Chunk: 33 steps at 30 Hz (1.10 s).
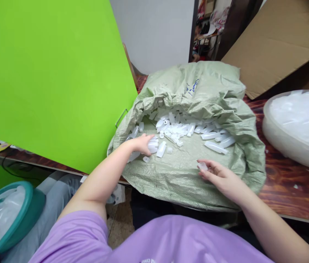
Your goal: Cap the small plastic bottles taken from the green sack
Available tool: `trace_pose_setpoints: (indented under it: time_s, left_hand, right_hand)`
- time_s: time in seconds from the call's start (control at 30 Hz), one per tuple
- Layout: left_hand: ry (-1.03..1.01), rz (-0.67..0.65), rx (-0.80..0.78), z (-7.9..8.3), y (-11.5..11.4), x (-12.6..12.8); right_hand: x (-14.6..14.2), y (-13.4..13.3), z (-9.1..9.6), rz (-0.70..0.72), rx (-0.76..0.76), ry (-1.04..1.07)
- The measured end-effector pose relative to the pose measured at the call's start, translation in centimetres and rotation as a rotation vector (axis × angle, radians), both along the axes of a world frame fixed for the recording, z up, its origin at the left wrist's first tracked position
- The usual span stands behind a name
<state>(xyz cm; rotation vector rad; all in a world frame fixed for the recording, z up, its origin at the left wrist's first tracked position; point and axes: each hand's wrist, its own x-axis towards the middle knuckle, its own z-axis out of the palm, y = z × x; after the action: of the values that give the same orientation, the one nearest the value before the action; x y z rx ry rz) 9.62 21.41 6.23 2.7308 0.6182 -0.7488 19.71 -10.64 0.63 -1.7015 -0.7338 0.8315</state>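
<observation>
A pale green woven sack (pixel 182 182) lies with its mouth open toward me, and many small translucent white plastic bottles (pixel 179 128) are spread inside it. At the left of the opening, my left hand (pixel 142 143) is closed around a few of these bottles (pixel 152 145). One loose bottle (pixel 161 149) lies just right of that hand, and a small cap-like piece (pixel 146 159) lies below it. Over the front right of the sack, my right hand (pixel 217 174) pinches a small clear plastic piece (pixel 202 166), perhaps a cap, between thumb and fingers.
A large green panel (pixel 56 73) stands along the left side. On the right, a white tub (pixel 288 135) heaped with white plastic pieces sits on the wood-grain table (pixel 286 193). Behind it leans a cardboard box (pixel 283 40). A teal basin (pixel 31 204) of plastic pieces is at lower left.
</observation>
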Motion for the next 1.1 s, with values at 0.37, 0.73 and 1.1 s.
trace_pose_setpoints:
  time_s: [0.37, 0.73, 1.1]
  left_hand:
    - [0.008, -0.009, 0.083, 0.1, -1.3, 1.3]
    - [-0.088, -0.039, 0.227, -0.4, -3.2, 1.0]
    - [-0.212, -0.021, 0.281, -1.5, -3.7, -0.9]
  right_hand:
    - [-1.0, 0.2, -1.8, 0.045, -0.055, -0.451]
    - [-1.3, 0.0, -1.8, 0.089, -0.042, -0.492]
    - [-1.4, -0.1, -1.5, 0.104, -0.053, -0.482]
